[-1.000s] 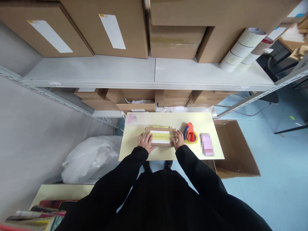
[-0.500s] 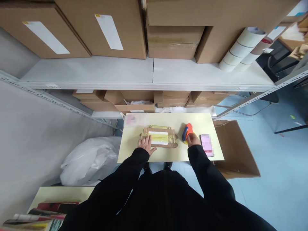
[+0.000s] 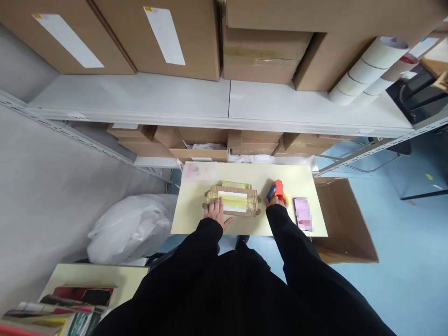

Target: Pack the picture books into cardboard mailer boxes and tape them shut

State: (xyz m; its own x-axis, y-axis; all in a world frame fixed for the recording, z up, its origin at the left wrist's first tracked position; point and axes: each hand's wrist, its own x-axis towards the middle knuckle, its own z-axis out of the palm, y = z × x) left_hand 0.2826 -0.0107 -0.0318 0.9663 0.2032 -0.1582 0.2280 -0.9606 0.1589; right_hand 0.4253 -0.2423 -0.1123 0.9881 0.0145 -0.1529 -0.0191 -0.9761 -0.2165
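Note:
A flat cardboard package (image 3: pixel 252 205) with a white label and strips of yellowish tape lies on the pale yellow tabletop (image 3: pixel 196 224). My left hand (image 3: pixel 214 212) rests on its left end, fingers spread and the thumb out to the side. To the right of the package, my right hand (image 3: pixel 276 201) is closed around an orange and blue tape dispenser (image 3: pixel 278 188); a yellow part of it shows beside the fingers. The grip itself is partly hidden by the hand. A phone (image 3: pixel 303 213) with a pink screen lies right of the dispenser.
Behind the table stands a grey metal shelf (image 3: pixel 175 100) with large cardboard boxes (image 3: pixel 266 56) and stacked tape rolls (image 3: pixel 367 70). An open carton (image 3: pixel 345 219) stands on the floor at right. A white plastic bag (image 3: pixel 129 228) and a side table (image 3: pixel 129 277) are at left.
My right hand has shifted slightly and now wraps around the tape dispenser, which has turned a little. My left hand stays on the package. The camera view has shifted slightly.

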